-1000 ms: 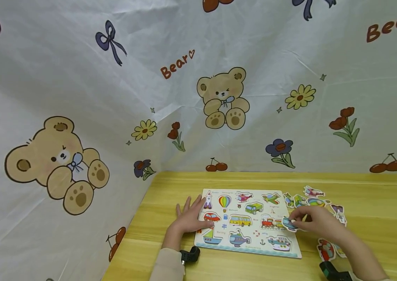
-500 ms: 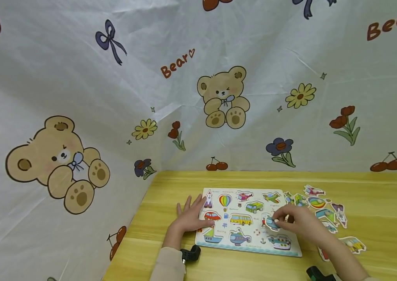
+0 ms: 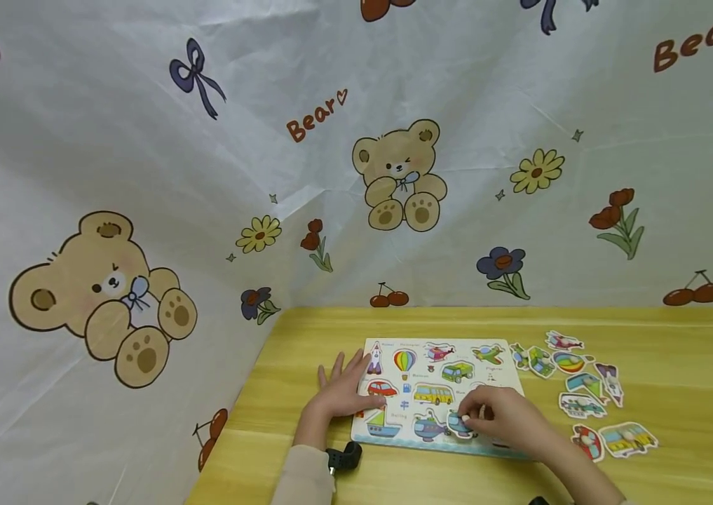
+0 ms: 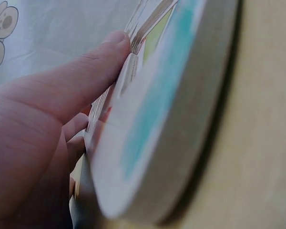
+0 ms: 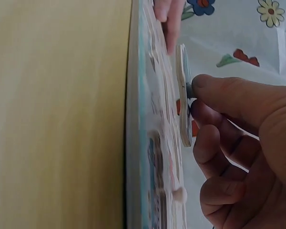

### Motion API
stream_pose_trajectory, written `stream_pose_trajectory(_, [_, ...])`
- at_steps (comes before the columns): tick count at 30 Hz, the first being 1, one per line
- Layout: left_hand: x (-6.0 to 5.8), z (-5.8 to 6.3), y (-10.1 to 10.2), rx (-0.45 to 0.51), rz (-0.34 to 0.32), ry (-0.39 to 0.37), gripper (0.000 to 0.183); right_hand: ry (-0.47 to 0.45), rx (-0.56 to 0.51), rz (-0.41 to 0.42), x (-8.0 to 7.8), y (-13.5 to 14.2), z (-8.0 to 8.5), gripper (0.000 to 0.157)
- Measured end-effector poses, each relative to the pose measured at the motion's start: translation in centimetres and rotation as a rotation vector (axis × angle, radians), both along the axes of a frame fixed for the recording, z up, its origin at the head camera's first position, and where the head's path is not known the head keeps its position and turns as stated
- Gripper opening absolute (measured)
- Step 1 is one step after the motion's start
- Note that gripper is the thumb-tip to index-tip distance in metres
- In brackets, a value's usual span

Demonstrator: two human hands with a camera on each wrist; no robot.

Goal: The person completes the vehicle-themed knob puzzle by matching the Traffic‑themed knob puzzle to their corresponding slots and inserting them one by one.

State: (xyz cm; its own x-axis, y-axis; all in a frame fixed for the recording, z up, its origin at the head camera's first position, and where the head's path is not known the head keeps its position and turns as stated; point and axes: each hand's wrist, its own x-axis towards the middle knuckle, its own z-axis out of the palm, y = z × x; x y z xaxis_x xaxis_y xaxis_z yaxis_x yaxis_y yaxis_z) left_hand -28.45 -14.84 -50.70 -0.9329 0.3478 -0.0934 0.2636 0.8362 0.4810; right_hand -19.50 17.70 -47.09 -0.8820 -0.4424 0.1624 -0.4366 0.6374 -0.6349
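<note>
My right hand (image 3: 501, 417) pinches a blue submarine puzzle piece (image 3: 459, 424) by its small knob, between thumb and forefinger. In the right wrist view the submarine piece (image 5: 184, 95) stands just off the face of the puzzle board (image 5: 133, 181), with a visible gap. On the board (image 3: 388, 442), the printed submarine (image 3: 430, 426) lies directly left of the held piece. My left hand (image 3: 345, 389) rests at the board's left edge, fingers spread and thumb reaching over the face. The left wrist view shows the thumb (image 4: 93, 71) against the board. My right hand covers the board's lower right.
Loose vehicle pieces lie right of the board: a bus (image 3: 627, 440), a red car (image 3: 587, 442), a ship (image 3: 582, 405), a rocket (image 3: 610, 383), a balloon (image 3: 568, 362) and a helicopter (image 3: 563, 341). A bear-print cloth (image 3: 400, 266) hangs behind the wooden table (image 3: 306, 330).
My right hand has carried the submarine piece left and toward me, from the board's right edge to beside the printed submarine. The bus and ship pieces have come into view. My left hand has stayed put.
</note>
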Motion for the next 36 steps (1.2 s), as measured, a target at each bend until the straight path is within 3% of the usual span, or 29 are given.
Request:
stream_pose_trajectory(11, [0.1, -0.2, -0.2, 0.008, 0.0, -0.004, 0.099, -0.017, 0.028, 0.023, 0.3, -2.7, -0.5, 0.008])
stream_pose_trajectory(26, [0.0, 0.0, -0.2, 0.008, 0.001, -0.007, 0.099, 0.06, 0.091, -0.035, -0.2, -5.0, -0.4, 0.011])
stream_pose_trajectory(36, [0.1, 0.0, -0.1, 0.008, -0.004, -0.014, 0.097, 0.045, 0.088, -0.067, -0.2, -6.1, -0.7, 0.013])
